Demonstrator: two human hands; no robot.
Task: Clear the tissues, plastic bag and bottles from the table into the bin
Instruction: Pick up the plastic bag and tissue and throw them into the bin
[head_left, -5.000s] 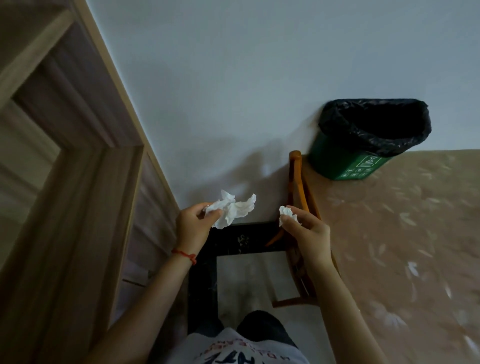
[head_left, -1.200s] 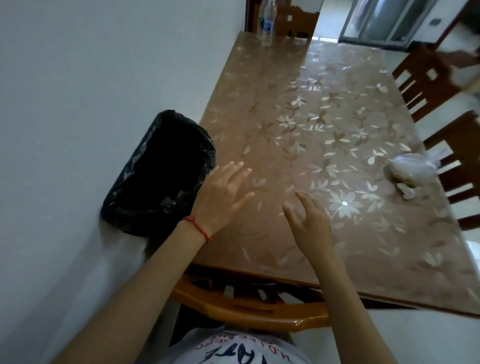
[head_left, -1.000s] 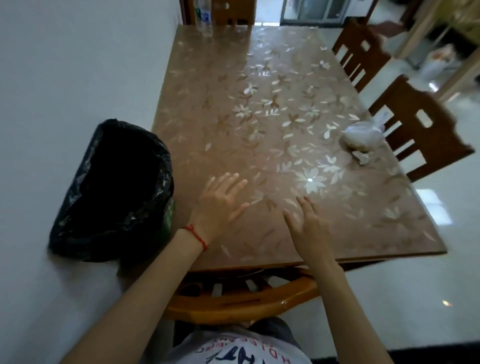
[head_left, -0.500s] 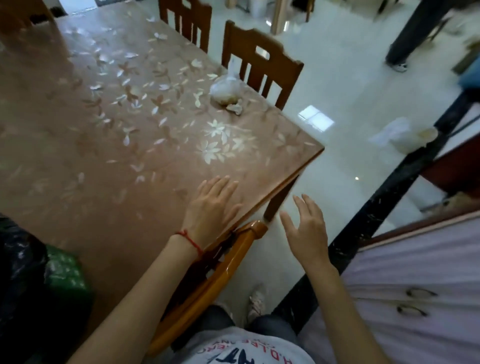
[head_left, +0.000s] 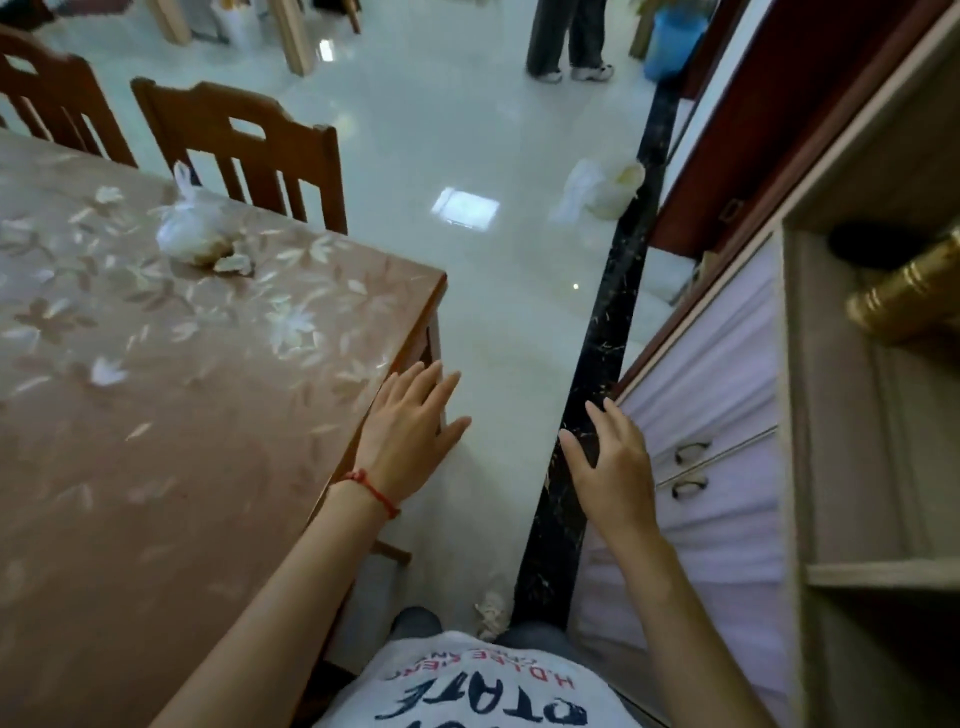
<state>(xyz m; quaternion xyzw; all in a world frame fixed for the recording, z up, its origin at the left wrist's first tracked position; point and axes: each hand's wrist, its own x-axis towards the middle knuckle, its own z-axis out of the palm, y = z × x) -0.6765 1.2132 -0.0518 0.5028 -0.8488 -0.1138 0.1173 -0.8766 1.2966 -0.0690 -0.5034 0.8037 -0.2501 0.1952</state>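
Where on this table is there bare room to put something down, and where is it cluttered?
Most of the table is bare: the whole near stretch from the left hand at the right edge back toward the flower pattern. The only clutter is the plastic bag with a small crumpled tissue beside it, at the far edge in front of the chair. Both hands are empty.

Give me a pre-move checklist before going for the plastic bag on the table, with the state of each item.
1. Left hand free: ok, open and empty at the table edge.
2. Right hand free: ok, open and empty.
3. Plastic bag located: ok, on the table near the chair.
4. Small scrap beside the bag noted: ok, touching or nearly so; what it is, cannot tell.
5. Bag within reach: not ok, it looks well beyond both hands.
6. Bin in view for the drop: not ok, not visible.
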